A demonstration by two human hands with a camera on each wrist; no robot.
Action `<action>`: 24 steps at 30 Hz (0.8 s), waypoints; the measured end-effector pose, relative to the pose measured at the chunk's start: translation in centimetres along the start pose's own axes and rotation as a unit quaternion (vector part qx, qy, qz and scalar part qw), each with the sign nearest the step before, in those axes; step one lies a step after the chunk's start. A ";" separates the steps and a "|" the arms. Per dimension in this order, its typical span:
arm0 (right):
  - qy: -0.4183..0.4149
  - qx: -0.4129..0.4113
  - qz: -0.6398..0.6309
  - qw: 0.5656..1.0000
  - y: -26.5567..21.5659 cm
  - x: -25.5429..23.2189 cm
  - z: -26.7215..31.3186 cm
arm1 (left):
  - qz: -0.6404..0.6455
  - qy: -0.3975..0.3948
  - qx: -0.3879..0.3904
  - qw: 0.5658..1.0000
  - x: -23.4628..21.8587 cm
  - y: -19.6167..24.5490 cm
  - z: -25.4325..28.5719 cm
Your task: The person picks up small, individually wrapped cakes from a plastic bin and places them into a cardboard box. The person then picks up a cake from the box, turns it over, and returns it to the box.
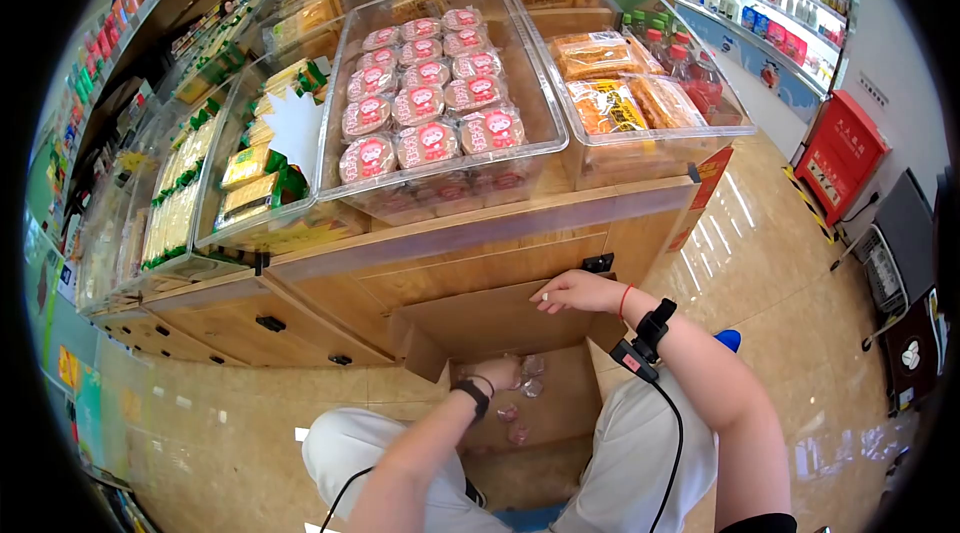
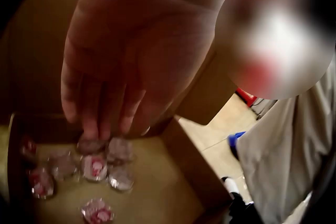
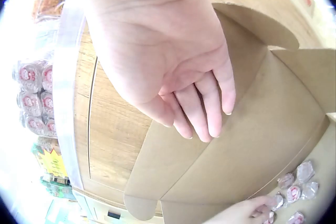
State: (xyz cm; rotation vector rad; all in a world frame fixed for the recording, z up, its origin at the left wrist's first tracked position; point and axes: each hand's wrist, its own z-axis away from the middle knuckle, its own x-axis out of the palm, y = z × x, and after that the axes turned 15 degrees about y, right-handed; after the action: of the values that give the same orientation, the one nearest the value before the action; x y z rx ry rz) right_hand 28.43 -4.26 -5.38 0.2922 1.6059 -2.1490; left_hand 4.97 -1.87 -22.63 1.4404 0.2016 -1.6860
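Note:
An open cardboard box (image 1: 560,383) sits on the floor between the person's knees, with several small round packs in clear wrap (image 2: 95,168) lying on its bottom. Into it reaches the left hand (image 1: 497,373), its fingers pointing down and fingertips right at the packs near the box wall. Loosely extended fingers of that hand (image 2: 142,50) show in the left wrist view, with no pack in the palm. Over the raised flap (image 1: 480,318) hovers the right hand (image 1: 578,291), relaxed and holding nothing. In the right wrist view, the right hand's (image 3: 168,66) palm and slightly bent fingers are bare.
Behind the box stands a wooden display counter (image 1: 420,283) with dark latches. On top, a clear bin (image 1: 545,123) holds rows of round pink-labelled packs. Packaged bread (image 1: 610,108) and bottles fill the bin to its right. A red box (image 1: 843,148) stands by the right wall.

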 end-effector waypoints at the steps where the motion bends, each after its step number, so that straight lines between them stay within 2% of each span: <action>1: 0.006 0.000 -0.012 1.000 0.1 0.0 -0.1 | -0.043 0.016 -0.019 0.999 2.4 -0.9 -0.4; 3: 0.018 -0.003 -0.037 0.999 0.4 0.2 -0.2 | -0.131 0.048 -0.057 0.989 10.7 -4.5 -0.7; 5: 0.008 -0.006 -0.037 0.999 0.5 0.2 0.0 | -0.088 -0.053 -0.137 0.985 13.7 -4.8 0.0; 7: 0.005 -0.016 -0.038 0.999 0.6 -0.1 -0.4 | -0.104 0.113 -0.106 0.982 17.0 -5.3 2.7; 9: -0.001 -0.022 -0.049 0.999 1.6 0.2 -0.9 | -0.117 0.170 -0.101 0.973 20.2 -6.0 4.7; 10: -0.001 -0.022 -0.049 0.999 1.1 0.1 -0.6 | -0.122 0.196 -0.097 0.968 21.0 -6.1 5.1; 13: -0.002 -0.019 -0.047 0.999 1.1 0.2 -0.7 | -0.104 0.170 -0.122 0.972 19.1 -4.6 5.7; 16: -0.006 -0.015 -0.057 0.998 1.0 0.2 -0.6 | -0.086 0.133 -0.099 0.982 19.2 -5.2 5.3; 19: -0.008 -0.018 -0.055 0.998 1.2 0.3 -0.8 | -0.050 0.204 -0.089 0.973 20.3 -6.2 5.4; 20: -0.010 -0.018 -0.061 0.998 1.4 0.3 -1.0 | 0.083 0.163 -0.180 0.966 20.4 -6.4 5.0; 21: -0.013 -0.017 -0.067 0.998 1.6 0.4 -1.1 | 0.215 0.118 -0.265 0.933 20.5 -6.5 4.4; 22: -0.014 -0.016 -0.073 0.997 1.7 0.4 -1.2 | 0.341 0.071 -0.341 0.873 20.3 -6.4 3.9; 24: -0.017 -0.017 -0.060 0.998 1.6 0.3 -1.2 | 0.408 0.022 -0.359 0.839 19.0 -4.6 4.0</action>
State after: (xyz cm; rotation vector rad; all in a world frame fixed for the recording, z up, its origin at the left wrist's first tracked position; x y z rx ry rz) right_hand 28.78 -3.57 -7.22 0.1507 1.6779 -2.1985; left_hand 0.13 -11.21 -39.55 0.7918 0.1793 -0.7310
